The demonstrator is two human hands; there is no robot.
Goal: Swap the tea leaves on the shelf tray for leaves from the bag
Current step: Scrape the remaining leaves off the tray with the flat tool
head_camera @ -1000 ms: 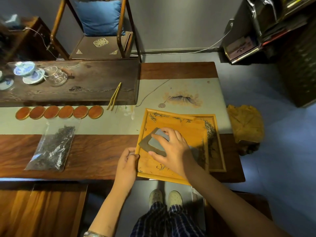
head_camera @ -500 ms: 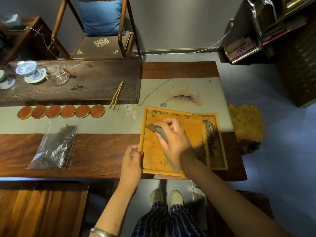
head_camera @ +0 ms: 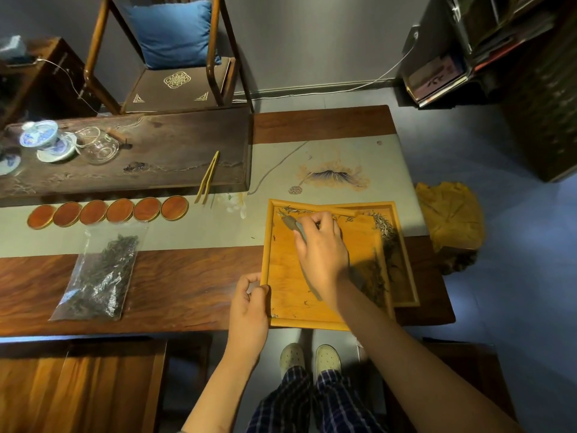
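Since a second ago my right hand (head_camera: 323,254) has swung the grey flat scraper (head_camera: 293,227), pinched, toward 11 o'clock of the yellow wooden tray (head_camera: 312,323); my left hand (head_camera: 249,303) grips its rim steady. Clear bag of dark leaves (head_camera: 96,273) waits at 9 o'clock.

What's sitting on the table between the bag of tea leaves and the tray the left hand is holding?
Nothing: in the head view the stretch between the bag of tea leaves and the tray is bare wooden table. The left hand grips the tray's near-left edge.
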